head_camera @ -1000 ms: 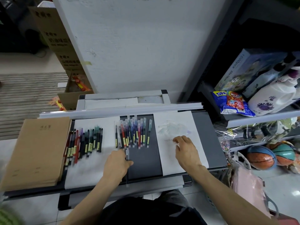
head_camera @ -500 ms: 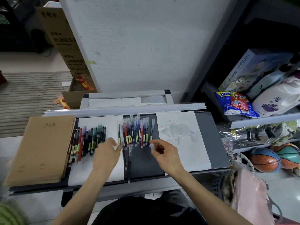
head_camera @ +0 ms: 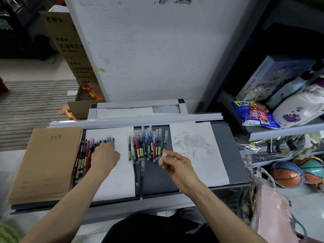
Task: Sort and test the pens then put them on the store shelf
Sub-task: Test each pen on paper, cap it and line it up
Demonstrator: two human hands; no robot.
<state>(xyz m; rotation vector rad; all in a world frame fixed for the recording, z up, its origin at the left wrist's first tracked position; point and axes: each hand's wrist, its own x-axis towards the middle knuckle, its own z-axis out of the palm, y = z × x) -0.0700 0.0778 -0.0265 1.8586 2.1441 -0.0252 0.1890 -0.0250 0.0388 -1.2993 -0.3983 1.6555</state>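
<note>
The right hand [head_camera: 178, 167] pinches a clear cap [head_camera: 161, 157] between thumb and fingertips, just right of the middle row of pens [head_camera: 149, 144] on the grey board [head_camera: 228, 155]. The left hand [head_camera: 105, 157] lies knuckles-up on a second bunch of pens [head_camera: 83, 155], left of that row; I cannot tell whether it grips one. Two loose pens [head_camera: 141, 176] lie just below the row. Farther right of the row, a heap of clear caps [head_camera: 191, 141] sits on white paper [head_camera: 210, 169]. Brown notebooks [head_camera: 43, 163] lie far left of the row.
</note>
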